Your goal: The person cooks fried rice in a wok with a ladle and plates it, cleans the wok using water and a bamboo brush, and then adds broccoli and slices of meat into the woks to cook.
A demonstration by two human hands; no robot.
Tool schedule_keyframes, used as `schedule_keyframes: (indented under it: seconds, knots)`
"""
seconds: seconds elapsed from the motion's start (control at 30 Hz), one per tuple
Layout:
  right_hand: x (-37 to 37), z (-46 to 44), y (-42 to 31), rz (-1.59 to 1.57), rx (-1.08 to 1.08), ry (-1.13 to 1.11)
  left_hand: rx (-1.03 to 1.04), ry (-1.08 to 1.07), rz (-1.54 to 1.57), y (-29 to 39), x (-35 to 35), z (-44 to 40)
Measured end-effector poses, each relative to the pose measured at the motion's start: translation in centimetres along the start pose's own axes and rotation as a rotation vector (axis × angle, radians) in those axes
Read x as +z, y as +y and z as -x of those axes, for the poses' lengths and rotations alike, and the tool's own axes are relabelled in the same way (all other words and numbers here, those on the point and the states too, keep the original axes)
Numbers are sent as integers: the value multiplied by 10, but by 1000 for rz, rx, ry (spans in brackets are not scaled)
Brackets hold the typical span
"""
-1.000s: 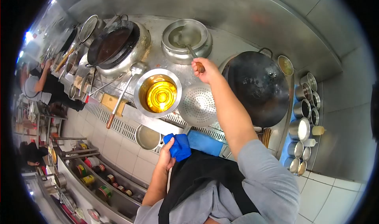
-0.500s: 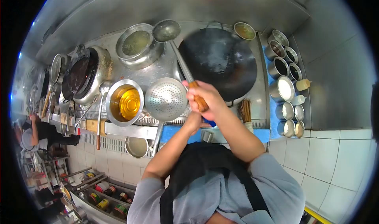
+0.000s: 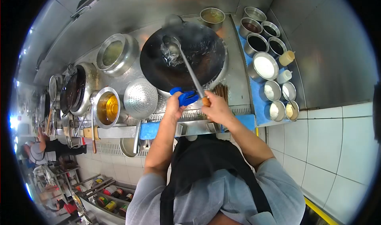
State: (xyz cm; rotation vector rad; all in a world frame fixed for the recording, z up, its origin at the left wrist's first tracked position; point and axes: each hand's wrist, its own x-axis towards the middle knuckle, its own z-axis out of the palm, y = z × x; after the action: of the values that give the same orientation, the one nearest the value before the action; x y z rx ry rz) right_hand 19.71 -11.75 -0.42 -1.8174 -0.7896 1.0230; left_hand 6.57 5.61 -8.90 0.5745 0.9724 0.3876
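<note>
My right hand (image 3: pixel 218 108) is closed round the wooden grip of a long ladle (image 3: pixel 192 75). The ladle's bowl is down inside the black wok (image 3: pixel 158 62), among clear, glistening liquid. My left hand (image 3: pixel 174 106) grips a folded blue cloth (image 3: pixel 188 98) at the wok's near rim; whether a handle lies under the cloth is hidden. The wok sits a little left of its burner ring and seems tilted. Left of my left hand lies a perforated strainer (image 3: pixel 140 98), beside a metal bowl of yellow oil (image 3: pixel 107 108).
Metal pots of sauces and white seasonings, such as one white-filled pot (image 3: pixel 265 67), line the right side with squeeze bottles (image 3: pixel 286 58). A bamboo brush (image 3: pixel 221 91) stands behind my right hand. A pot (image 3: pixel 115 54) stands back left. Another person (image 3: pixel 43 147) works far left.
The ladle has swung from above the left pot into the wok. My left hand and the blue cloth have come forward to the wok's near rim. The view has shifted right.
</note>
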Motion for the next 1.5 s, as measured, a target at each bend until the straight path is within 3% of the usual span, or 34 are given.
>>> schedule_keyframes:
  seconds: [0.07,0.23,0.3,0.37,0.47,0.67,0.7,0.8,0.9,1.03,1.13,1.17,1.23,1.3,1.37,1.47,1.5]
  knots:
    - [-20,15,43,117,-190,180,-20,8,10,1,-4,-5]
    - [-50,113,119,215,-160,403,12,20,-17,6,-6,-4]
    - [-54,161,130,242,37,381,10,-19,-4,6,-10,-5]
    - [-47,186,170,326,-23,496,3,-59,-7,7,-18,-12]
    - [-44,197,204,411,47,547,-25,-118,-85,11,-22,-11]
    - [-30,180,249,715,94,573,24,-71,128,7,-19,46]
    - [-29,170,237,729,-68,684,8,-77,92,3,-39,53]
    - [-10,133,173,378,-92,697,-80,-81,54,-11,-92,78]
    - [23,85,182,452,69,486,-163,-72,95,-21,-125,115]
    - [32,81,160,335,-55,535,-124,-85,211,-24,-168,143]
    - [30,117,123,430,114,411,-158,-22,272,-20,-199,152]
    - [18,119,151,570,188,325,-151,-51,305,-23,-216,147]
    - [0,138,111,104,369,388,-99,-19,317,-20,-223,162]
    - [-14,121,48,-120,306,415,-51,34,309,-11,-224,167]
    - [-18,120,3,-124,71,451,-56,72,311,-10,-221,174]
    - [-32,44,-47,558,-466,382,-82,57,260,-5,-200,159]
    - [-34,6,-53,659,-424,260,-101,45,229,-5,-188,152]
